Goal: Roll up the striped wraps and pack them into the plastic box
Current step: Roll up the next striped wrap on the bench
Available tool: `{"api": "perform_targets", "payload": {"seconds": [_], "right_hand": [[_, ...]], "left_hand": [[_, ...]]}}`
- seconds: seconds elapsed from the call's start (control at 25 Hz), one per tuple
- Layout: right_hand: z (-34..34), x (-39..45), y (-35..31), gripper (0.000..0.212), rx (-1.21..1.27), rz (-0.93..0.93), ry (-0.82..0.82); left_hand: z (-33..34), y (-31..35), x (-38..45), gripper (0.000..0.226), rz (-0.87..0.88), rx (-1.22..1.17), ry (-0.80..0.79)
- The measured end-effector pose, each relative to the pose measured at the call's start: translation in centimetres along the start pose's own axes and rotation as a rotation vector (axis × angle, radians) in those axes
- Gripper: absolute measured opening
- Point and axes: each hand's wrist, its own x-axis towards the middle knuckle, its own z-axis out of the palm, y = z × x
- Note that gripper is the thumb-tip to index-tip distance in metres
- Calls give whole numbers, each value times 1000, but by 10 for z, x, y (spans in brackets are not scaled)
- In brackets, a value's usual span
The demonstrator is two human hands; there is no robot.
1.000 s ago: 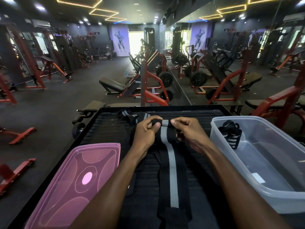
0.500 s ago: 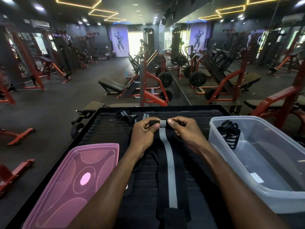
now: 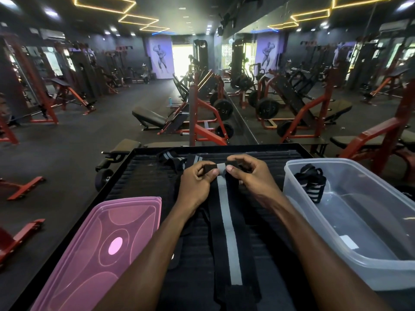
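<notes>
The striped wrap (image 3: 226, 232) lies flat on the bench (image 3: 143, 176), its far end pinched into a small first fold by both hands: left hand (image 3: 197, 185) and right hand (image 3: 251, 176), fingers curled round it. It looks soft, light and limp, best held at both edges so the roll stays tight. Right of the fingers, the plastic box (image 3: 359, 261) holds one rolled wrap (image 3: 312, 182); left, a pink lid (image 3: 94, 254). Beyond lies a dim gym.

Gym floor: red-framed weight machines (image 3: 202, 122) and padded benches (image 3: 149, 114) are standing in rows on dark flooring, plates (image 3: 222, 108) are hanging on them, a wall mirror (image 3: 314, 75) is reflecting them, a bodybuilder mural (image 3: 160, 60) is showing behind.
</notes>
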Motion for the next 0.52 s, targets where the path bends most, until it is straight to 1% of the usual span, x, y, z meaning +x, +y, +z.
{"api": "perform_targets", "payload": {"seconds": [0.12, 0.2, 0.24, 0.32, 0.36, 0.44, 0.52], "right_hand": [[-1, 3, 4, 9, -175, -62, -13], [-2, 2, 3, 11, -186, -108, -1], [-3, 2, 2, 14, -171, -121, 3], [-3, 0, 3, 21, -159, -130, -9], [-3, 0, 4, 22, -161, -124, -22], [0, 1, 7, 21, -159, -84, -40], [0, 2, 8, 13, -138, -5, -46]], "left_hand": [[2, 0, -1, 17, 23, 10, -28], [3, -3, -2, 11, -20, -42, -26], [3, -3, -2, 12, -63, -49, -27], [1, -6, -1, 24, -139, -6, -58], [0, -9, 0, 25, -139, 29, -72], [-1, -13, 0, 18, -89, 69, -58], [-1, -14, 1, 10, -56, 58, -32]]}}
